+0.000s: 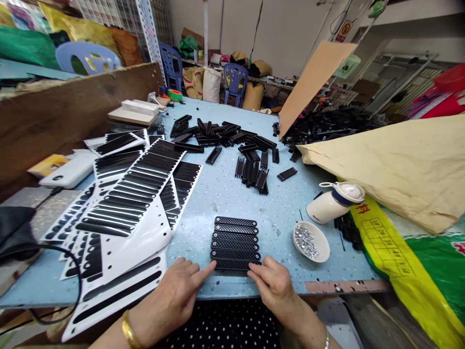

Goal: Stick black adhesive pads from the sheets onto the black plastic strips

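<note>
Several black textured plastic strips (235, 237) lie side by side in a neat block near the table's front edge, with small silvery round pieces at their ends. The lowest black strip (232, 264) is nearest to me, its ends partly covered by my fingertips. At its left end is my left hand (179, 286), one finger stretched to the strip and the others curled. My right hand (274, 281) pinches around the right end with thumb and forefinger. To the right, a white bowl (321, 247) holds many small shiny metal pieces (306, 241).
Sheets of black stickers (134, 189) overlap on the left. Loose black plastic parts (225, 135) lie scattered farther back on the blue table (189, 194). A cream bottle (330, 203) stands tilted in view beside brown paper (392, 165). A wooden board (72, 111) borders the left side.
</note>
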{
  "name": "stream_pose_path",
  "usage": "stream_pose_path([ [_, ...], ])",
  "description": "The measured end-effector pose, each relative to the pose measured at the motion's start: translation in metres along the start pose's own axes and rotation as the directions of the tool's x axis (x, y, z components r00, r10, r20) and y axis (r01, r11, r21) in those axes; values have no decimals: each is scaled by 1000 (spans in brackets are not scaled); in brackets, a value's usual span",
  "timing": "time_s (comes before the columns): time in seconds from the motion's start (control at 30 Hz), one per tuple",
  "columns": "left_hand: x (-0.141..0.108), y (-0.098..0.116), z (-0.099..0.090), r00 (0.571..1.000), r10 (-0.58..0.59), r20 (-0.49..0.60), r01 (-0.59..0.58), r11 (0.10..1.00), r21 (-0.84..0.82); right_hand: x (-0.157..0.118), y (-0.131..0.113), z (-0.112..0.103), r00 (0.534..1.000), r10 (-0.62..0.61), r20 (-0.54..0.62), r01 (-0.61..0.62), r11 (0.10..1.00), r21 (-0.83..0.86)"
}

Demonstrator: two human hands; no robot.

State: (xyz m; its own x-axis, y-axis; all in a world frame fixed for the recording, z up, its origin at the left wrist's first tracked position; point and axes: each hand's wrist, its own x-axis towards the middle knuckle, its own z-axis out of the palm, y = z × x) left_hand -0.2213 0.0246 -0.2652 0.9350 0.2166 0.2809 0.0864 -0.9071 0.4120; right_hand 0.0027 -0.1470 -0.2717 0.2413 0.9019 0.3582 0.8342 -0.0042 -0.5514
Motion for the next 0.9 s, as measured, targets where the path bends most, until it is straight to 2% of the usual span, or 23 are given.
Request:
stream_pose_path([
  [0.23, 21, -24, -26, 973, 117, 200, -125, 992, 29, 7, -2, -6, 997, 26, 69, -31, 998, 59],
  [0.43, 43, -31, -50, 899, 180, 400, -259, 954, 153, 8, -2, -8, 993, 57, 108, -65, 995, 73],
  [0.5, 43, -30, -51, 877, 176, 447, -268, 951, 152, 9, -4, -8, 993, 57, 100, -64, 996, 63],
  [0.57, 39, -28, -48, 872, 141, 469, -227, 965, 132, 10, -6, -8, 994, 60, 86, -65, 997, 53],
  [0.67, 29, -22, -42, 916, 78, 393, -110, 992, 58, 10, -6, -7, 997, 54, 56, -57, 997, 43],
  [0.73, 20, -13, -40, 966, 37, 257, -39, 999, 3, 6, -3, -6, 1000, 19, 12, -19, 999, 35],
  [0.8, 8, -4, -40, 997, -8, 80, 9, 1000, -6, 0, 1, -4, 998, -42, -46, 43, 999, 22],
  [0.9, -22, -2, -42, 985, -92, -149, 118, 978, 173, -10, 3, 7, 984, -122, -129, 118, 992, -35],
])
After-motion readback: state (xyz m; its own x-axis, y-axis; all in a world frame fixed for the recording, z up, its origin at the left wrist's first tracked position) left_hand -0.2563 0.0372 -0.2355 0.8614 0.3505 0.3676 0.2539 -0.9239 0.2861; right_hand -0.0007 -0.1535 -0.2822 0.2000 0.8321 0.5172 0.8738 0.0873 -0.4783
